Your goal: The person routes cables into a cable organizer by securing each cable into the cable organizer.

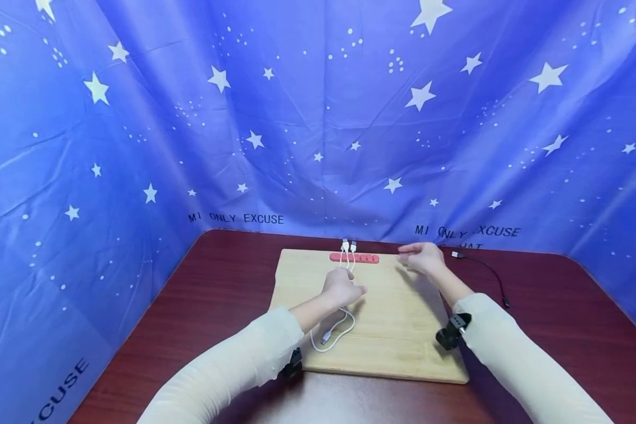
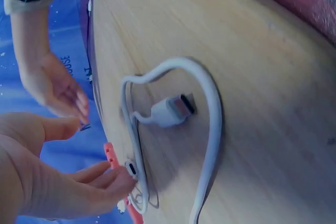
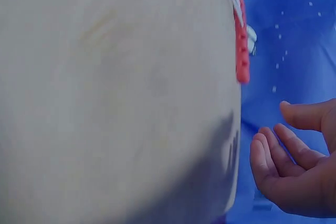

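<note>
My left hand is over the upper middle of a wooden board, with thumb apart from fingers. In the left wrist view its fingertips are beside a small white connector; whether they touch it cannot be told. A white cable loops on the board, its larger plug inside the loop. Two white USB plugs stick out past a red cable holder at the board's far edge, their cords running through it. My right hand hovers right of the holder, fingers loosely bent, holding nothing.
A black cable lies on the dark red table, right of the board. Blue star-printed curtains surround the table at the back and sides. Black wrist devices are on both sleeves.
</note>
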The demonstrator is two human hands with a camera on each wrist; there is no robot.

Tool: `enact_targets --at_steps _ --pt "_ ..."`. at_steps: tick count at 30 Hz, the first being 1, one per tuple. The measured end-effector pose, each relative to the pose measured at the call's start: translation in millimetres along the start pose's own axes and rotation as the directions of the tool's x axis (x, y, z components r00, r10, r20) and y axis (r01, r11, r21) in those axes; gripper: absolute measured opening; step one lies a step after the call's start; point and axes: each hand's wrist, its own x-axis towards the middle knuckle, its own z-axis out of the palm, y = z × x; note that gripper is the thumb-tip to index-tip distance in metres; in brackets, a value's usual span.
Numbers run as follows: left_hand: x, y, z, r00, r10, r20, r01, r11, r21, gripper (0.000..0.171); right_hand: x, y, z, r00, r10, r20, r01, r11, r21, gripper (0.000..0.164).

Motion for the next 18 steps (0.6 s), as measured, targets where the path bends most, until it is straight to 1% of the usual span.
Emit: enact_targets --at_steps 4,5,7,9,13,15,18 --pt "1.0 -4.0 5.4 1.000 0.023 0.022 -0.021 0.998 -0.052 0.045 -10 25 -16 1.000 -0.011 -0.005 0.011 1.000 -0.029 0.040" --pt "-1.3 -1.8 3.5 0.999 0.018 0.029 -0.016 0.998 -0.065 0.045 -12 30 -20 1.000 -0.011 -0.008 0.010 0.999 -0.032 0.041" --pt "0.5 -3.5 5.3 0.999 0.034 0.020 -0.033 0.997 -0.065 0.045 -15 39 -26 1.000 -0.009 -0.015 0.009 0.999 -0.046 0.042" --pt "1.2 -4.0 6.8 0.998 0.055 0.017 -0.054 0.996 -0.064 0.047 -19 46 -31 0.999 0.010 -0.034 -0.011 0.999 -0.041 0.042" --pt "-0.9 -2.0 10.4 0.994 0.100 0.033 -0.098 0.993 -0.061 0.053 -28 57 -41 0.999 0.025 -0.027 -0.027 0.998 -0.054 0.044" --pt "-2.5 -0.3 13.1 0.993 0.105 0.050 -0.101 0.992 -0.076 0.055 -33 63 -46 0.999 0.032 -0.012 -0.033 0.998 -0.057 0.046" --pt "-4.0 1.5 18.1 0.992 0.105 0.065 -0.099 0.991 -0.093 0.055 -42 71 -53 1.000 0.017 0.010 -0.016 0.997 -0.074 0.049"
